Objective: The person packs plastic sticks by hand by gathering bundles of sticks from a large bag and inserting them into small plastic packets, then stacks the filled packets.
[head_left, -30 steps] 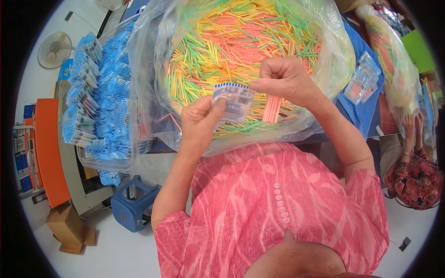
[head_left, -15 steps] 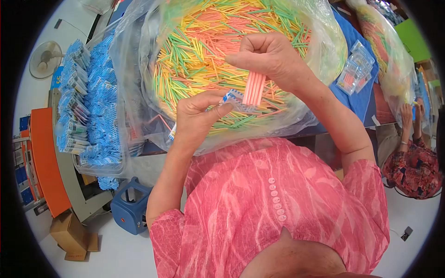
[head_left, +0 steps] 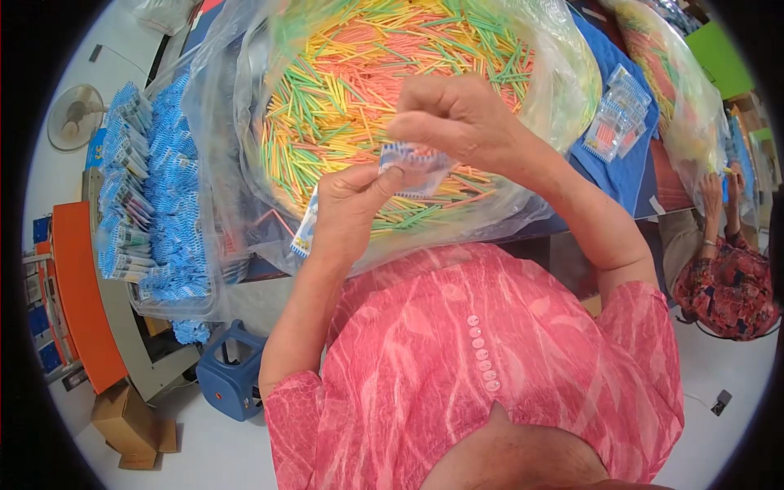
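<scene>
My left hand (head_left: 347, 208) pinches a small clear packet (head_left: 420, 181) with a blue-and-white patterned edge. More packets (head_left: 305, 229) stick out below the left palm. My right hand (head_left: 457, 118) is closed at the packet's upper edge, over the pink straw-like sticks, of which only a little pink shows; the fingers hide the rest. Beneath both hands lies a large clear plastic bag (head_left: 563, 106), opened wide and full of thin pink, yellow and green sticks (head_left: 327, 102).
Left of the bag, a clear bin (head_left: 175, 306) holds rows of blue-and-white packets (head_left: 173, 180). Filled packets (head_left: 621, 114) lie on a blue cloth (head_left: 600, 167) at right. Another person (head_left: 727, 278) works beside a second bag (head_left: 665, 90). A blue stool (head_left: 233, 371) stands below.
My right hand has moved slightly left and down to the packet, and the pink sticks that hung below it are now mostly hidden. The packet appears more spread out; more packets show under my left palm.
</scene>
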Demonstrator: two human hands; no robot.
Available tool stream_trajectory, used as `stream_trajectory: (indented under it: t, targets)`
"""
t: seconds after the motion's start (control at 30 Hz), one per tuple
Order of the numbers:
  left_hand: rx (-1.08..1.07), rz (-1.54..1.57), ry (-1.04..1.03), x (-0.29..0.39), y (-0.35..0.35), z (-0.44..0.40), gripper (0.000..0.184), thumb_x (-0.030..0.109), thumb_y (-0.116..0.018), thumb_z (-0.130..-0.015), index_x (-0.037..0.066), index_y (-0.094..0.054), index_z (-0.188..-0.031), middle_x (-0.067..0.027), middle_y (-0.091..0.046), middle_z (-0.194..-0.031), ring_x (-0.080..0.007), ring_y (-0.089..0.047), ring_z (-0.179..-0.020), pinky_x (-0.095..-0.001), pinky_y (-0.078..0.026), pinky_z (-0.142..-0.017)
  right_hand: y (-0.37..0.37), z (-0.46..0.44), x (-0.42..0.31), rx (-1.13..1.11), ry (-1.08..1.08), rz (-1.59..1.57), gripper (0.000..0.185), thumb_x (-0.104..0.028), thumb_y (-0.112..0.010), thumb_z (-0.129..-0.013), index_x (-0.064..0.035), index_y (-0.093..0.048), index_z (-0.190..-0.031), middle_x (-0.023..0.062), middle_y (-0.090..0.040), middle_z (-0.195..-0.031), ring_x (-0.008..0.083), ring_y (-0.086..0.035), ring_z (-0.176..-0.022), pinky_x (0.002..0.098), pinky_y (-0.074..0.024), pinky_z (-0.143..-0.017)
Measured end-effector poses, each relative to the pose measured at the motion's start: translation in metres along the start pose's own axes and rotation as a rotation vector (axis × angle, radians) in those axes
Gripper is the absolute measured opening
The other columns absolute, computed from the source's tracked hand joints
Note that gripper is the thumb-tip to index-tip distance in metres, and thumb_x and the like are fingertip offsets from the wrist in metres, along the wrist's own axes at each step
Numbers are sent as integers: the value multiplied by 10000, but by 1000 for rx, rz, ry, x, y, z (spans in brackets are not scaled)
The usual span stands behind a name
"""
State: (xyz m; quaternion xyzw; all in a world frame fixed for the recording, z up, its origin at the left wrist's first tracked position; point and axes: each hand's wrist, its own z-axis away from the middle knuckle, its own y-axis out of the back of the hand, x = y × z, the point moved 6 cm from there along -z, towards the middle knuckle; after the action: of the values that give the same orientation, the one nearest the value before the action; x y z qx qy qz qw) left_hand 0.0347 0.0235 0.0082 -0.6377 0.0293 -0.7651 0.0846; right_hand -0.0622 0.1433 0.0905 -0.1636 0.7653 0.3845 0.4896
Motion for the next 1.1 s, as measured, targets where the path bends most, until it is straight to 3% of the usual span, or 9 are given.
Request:
stream_trajectory:
  t: [0.13, 0.27, 0.37, 0.5, 0.63, 0.7, 0.8, 0.93, 1.1]
  targets:
    - [4, 132, -47, 0, -10, -7, 187, 106, -641, -900, -32, -708, -1008, -54, -705, -915, -90, -625, -827, -220, -488, -747, 19, 19, 16, 180, -35, -44, 152, -106, -735, -795, -21, -609, -796, 6, -549, -676, 52, -492, -652, 240, -391, -539]
    - [-97, -74, 30, -5, -25, -14, 189, 66, -582, -931, -63, -669, -1038, -82, -686, -961, -132, -628, -882, -265, -493, -811, 21, 63, 19, 192, 77, 145, 126, -74, -718, -797, -10, -663, -892, 33, -633, -772, 64, -559, -724, 239, -445, -613]
    - [16, -376, -162, 17, -18, -2, 177, -1, -664, -833, -25, -691, -1007, -81, -691, -973, -117, -634, -837, -234, -489, -744, 71, 108, 19, 353, 15, 106, 178, -33, -707, -791, -2, -683, -964, 31, -678, -836, 79, -598, -755, 240, -472, -651]
    - [89, -339, -250, 12, 12, -3, 185, -30, -681, -804, -21, -678, -988, -65, -677, -960, -102, -614, -797, -233, -475, -689, 185, 189, 64, 648, -293, 107, 202, -34, -716, -784, 20, -680, -976, 19, -691, -913, 74, -606, -772, 227, -470, -661]
    - [179, -516, -282, 15, 30, 9, 172, -30, -684, -799, -9, -684, -970, -45, -661, -894, -91, -582, -749, -218, -447, -643, 222, 217, 125, 566, -477, 595, 192, -56, -711, -795, 0, -679, -976, 72, -691, -887, 125, -620, -768, 283, -486, -679]
    - [131, -526, -359, 20, 22, 7, 178, -23, -692, -794, 1, -693, -970, -32, -648, -853, -83, -546, -697, -217, -418, -606, 205, 185, 130, 486, -433, 859, 182, -62, -712, -797, -9, -679, -967, 91, -683, -877, 155, -624, -757, 306, -492, -680]
    - [200, -539, -312, 16, 36, 10, 168, -10, -699, -795, 9, -699, -962, -28, -647, -847, -83, -546, -694, -216, -415, -601, 170, 142, 56, 734, 125, 1360, 176, -67, -720, -780, -13, -672, -940, 113, -648, -858, 224, -625, -746, 341, -498, -692]
    - [201, -536, -298, 14, 37, 10, 151, 9, -707, -797, 16, -705, -947, -26, -648, -839, -84, -544, -691, -217, -412, -595, 73, 61, 76, 230, 122, 486, 164, -60, -705, -747, -11, -655, -896, 122, -630, -855, 316, -617, -773, 395, -500, -709]
    - [185, -567, -364, 21, 38, 16, 136, 26, -712, -800, 18, -708, -936, -39, -653, -833, -94, -560, -709, -222, -420, -599, -13, -4, 81, -179, 85, 810, 209, -199, -576, -841, 6, -613, -833, 155, -626, -834, 330, -637, -771, 407, -509, -654]
